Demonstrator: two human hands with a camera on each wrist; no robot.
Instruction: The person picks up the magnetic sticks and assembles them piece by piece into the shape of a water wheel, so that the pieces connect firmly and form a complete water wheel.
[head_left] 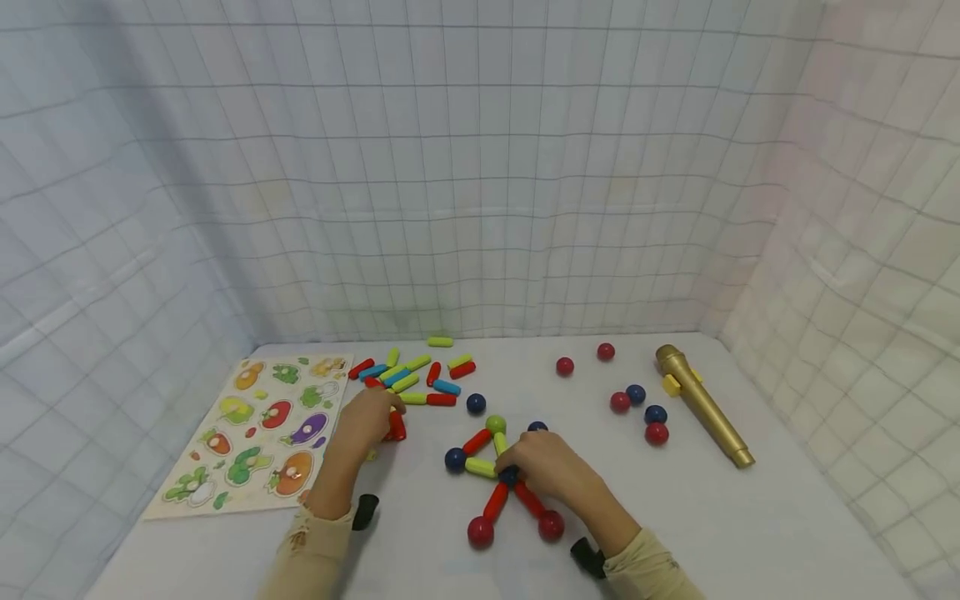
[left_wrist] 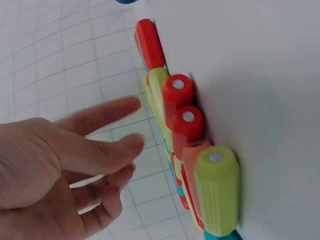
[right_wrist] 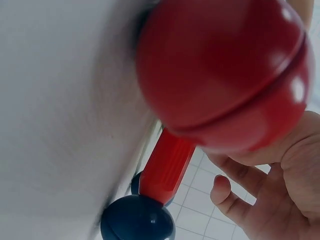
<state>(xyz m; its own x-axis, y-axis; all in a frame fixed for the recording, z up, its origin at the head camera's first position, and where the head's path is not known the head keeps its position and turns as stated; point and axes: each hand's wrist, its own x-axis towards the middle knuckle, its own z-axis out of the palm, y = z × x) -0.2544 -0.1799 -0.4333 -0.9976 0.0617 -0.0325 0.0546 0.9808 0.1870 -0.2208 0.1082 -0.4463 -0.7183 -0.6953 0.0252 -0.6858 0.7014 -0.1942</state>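
Vegetable board: a flat, pale board [head_left: 258,496] with colourful vegetable pictures lies at the far left of the table.
Left hand: the left hand [head_left: 363,422] is just right of the board, beside the rods, thumb and forefinger apart with nothing between them in its wrist view.
Rod pile: short red, lime and blue rods [head_left: 441,400], some showing silvery end discs, lie around and beyond this hand.
Loose blue ball: a glossy dark-blue ball [head_left: 476,404] sits right of the rods.
Joined figure: mid-table, a lime ball, dark-blue balls and rods form a triangle; two red rods [head_left: 496,502] run nearward to glossy red balls [head_left: 481,532].
Right hand: the right hand [head_left: 551,468] bends over the figure's central blue ball [head_left: 508,476]; fingertips hidden, so I cannot tell whether it grips.
Scattered balls: four red balls [head_left: 565,366] and two blue [head_left: 656,414] lie farther right.
Microphone: a gold, stick-shaped microphone [head_left: 705,406] lies slantwise at far right.
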